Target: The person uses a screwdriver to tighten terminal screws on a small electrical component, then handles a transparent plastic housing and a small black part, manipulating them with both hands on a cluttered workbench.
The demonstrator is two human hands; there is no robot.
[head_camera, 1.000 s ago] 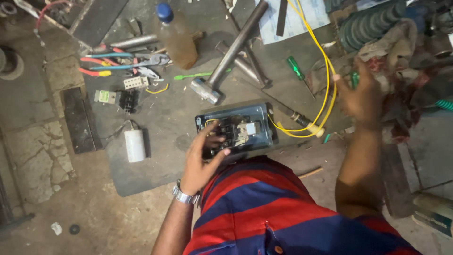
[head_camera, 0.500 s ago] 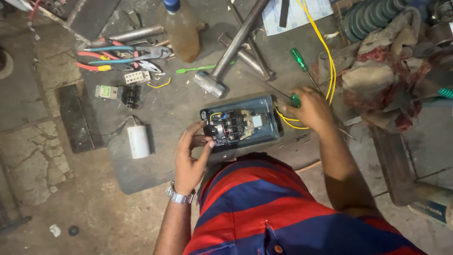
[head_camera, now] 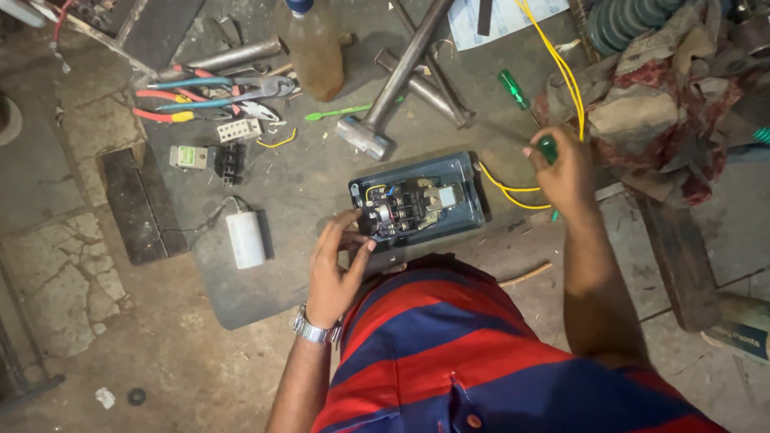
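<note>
**Open switch box steadied on workshop floor**

A left hand (head_camera: 335, 261) pinches the near-left corner of an open grey switch box (head_camera: 417, 200) lying on a dark mat (head_camera: 241, 281). To its right, the right hand (head_camera: 568, 167) is closed around a green-handled screwdriver (head_camera: 549, 149). The box looks rigid and light, its exposed wiring delicate; the casing edges seem safest to grip. Pliers (head_camera: 208, 96) and a hammer (head_camera: 377, 128) lie farther off on cracked concrete.
</note>
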